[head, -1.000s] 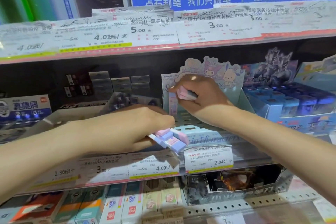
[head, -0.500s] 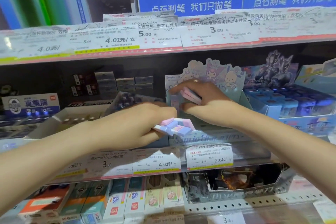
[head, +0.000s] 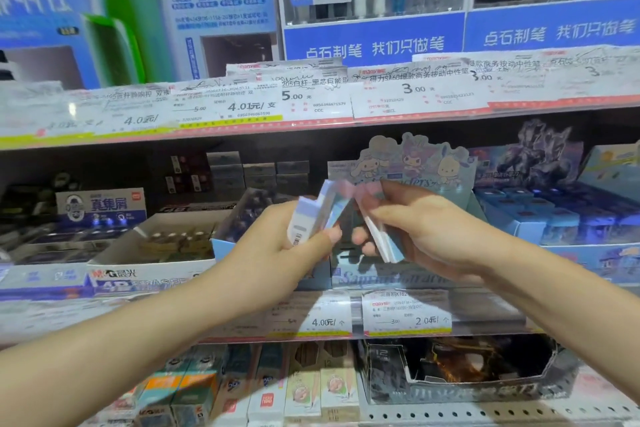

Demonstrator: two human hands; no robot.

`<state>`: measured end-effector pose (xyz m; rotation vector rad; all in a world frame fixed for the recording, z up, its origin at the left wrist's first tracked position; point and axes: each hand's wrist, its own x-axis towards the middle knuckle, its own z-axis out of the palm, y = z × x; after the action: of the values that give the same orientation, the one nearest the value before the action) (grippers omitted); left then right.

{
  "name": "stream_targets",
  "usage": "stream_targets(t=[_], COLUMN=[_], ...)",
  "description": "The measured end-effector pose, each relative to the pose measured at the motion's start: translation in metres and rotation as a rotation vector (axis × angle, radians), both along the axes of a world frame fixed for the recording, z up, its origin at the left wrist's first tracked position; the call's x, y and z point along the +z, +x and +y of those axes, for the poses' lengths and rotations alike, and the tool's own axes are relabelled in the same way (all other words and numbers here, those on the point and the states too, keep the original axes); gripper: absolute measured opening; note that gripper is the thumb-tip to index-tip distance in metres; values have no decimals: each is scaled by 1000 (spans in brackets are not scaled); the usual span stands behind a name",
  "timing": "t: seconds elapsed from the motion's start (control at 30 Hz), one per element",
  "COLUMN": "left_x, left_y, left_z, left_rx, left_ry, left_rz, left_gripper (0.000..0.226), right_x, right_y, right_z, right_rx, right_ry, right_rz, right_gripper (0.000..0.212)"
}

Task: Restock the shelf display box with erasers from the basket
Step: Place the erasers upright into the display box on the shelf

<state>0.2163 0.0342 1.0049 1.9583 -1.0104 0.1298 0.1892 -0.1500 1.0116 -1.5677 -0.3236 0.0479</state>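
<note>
My left hand [head: 277,246] grips a stack of pastel erasers [head: 317,215], pink, white and blue, held upright with a barcode facing me. My right hand [head: 422,229] holds a few more erasers [head: 381,239] fanned between thumb and fingers. Both hands hover close together, just in front of the display box [head: 408,166], a pale blue box with cartoon characters on its raised back card. The box's inside is mostly hidden behind my hands. The basket is out of view.
A white 4B eraser box [head: 152,253] sits left of the display box. Blue boxed goods [head: 554,215] fill the shelf to the right. Price labels [head: 405,314] line the shelf edge. A dark open box [head: 460,378] and more eraser packs stand on the shelf below.
My right hand has pulled back out of the display box, erasers still in it. My left hand has lifted its stack up and turned it upright. The camera has tilted upward.
</note>
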Motion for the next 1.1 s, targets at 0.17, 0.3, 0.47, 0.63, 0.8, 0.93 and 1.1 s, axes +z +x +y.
stream_targets(t=[0.17,0.3,0.47,0.63,0.8,0.93,1.1], left_x=[-4,-3,-5,-4,-2,-3,-6], left_y=[-10,-16,-19,-19,-24,-23,-19], left_z=[-7,-8,-7,-4,-2,-3,-4], left_rx=[-3,22,59,19,-153,-53,107], left_ry=[-162,-237,-298,-320,-333,-303,-193], left_rz=[321,412,435,503,653,540,343], left_gripper=[33,15,9,10,24,13,23], right_x=[0,-2,-4,-2,0,1,9], right_y=[-2,0,-2,-3,-5,-7,-15], right_z=[11,18,26,22,18,16,14], right_rx=[-54,-183,-127,-69,67,54,-199], right_ry=[93,1,24,158,292,259,-159], right_rz=[-54,-130,-88,17,100,99,-108], right_gripper=[20,22,18,26,35,25,32])
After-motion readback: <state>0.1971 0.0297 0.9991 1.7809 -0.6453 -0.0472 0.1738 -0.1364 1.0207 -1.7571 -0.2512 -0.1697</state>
